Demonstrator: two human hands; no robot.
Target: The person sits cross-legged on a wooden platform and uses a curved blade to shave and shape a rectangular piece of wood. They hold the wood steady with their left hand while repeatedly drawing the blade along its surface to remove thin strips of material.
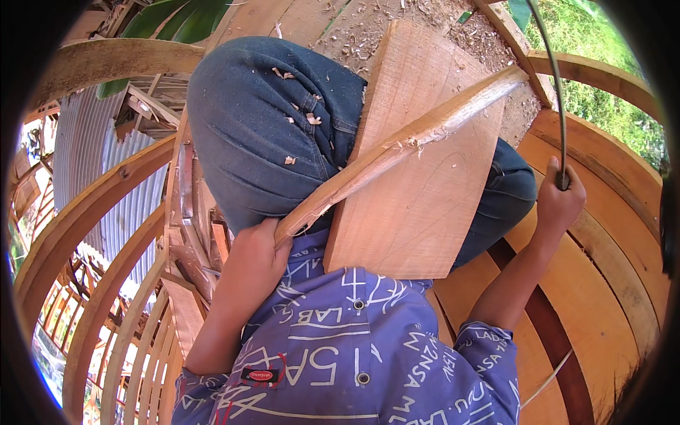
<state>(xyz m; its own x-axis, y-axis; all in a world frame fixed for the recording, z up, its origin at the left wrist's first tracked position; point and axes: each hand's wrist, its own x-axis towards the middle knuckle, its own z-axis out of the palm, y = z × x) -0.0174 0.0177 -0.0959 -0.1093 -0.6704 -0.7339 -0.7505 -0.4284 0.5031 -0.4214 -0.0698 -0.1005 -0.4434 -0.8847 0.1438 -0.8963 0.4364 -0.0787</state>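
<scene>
My left hand is closed around the lower end of a long wooden stick. The stick slants up to the right across a wide, thick wooden board resting on my lap. Along its middle the wood is pale and freshly cut, with small splinters standing up. My right hand, raised at the right, grips the dark handle of a long, thin, slightly curved tool. It points upward, apart from the stick; it looks like a blade seen edge-on, but I cannot tell its kind.
Wood shavings lie on my jeans and on the planks beyond. Curved wooden ribs rise at the left, and curved planking walls the right. A hand saw and wood offcuts sit beside my left arm.
</scene>
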